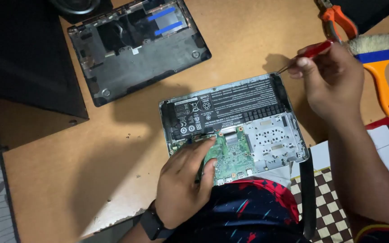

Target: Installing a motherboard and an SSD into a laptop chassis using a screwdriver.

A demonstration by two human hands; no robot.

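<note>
An opened laptop base (273,137) lies on the brown table, showing a black battery (230,105) and a green circuit board (232,157). My left hand (183,184) rests flat on the circuit board's left part, fingers spread, holding nothing. My right hand (332,78) grips a red-handled screwdriver (314,50); its metal tip touches the far right corner of the laptop base, by the battery's end.
A removed dark bottom cover (136,49) lies at the back left. Orange-handled pliers (338,20) and a brush with an orange and blue handle (377,67) lie at the right. A black box (28,58) stands left. A chequered cloth (329,207) covers the near right.
</note>
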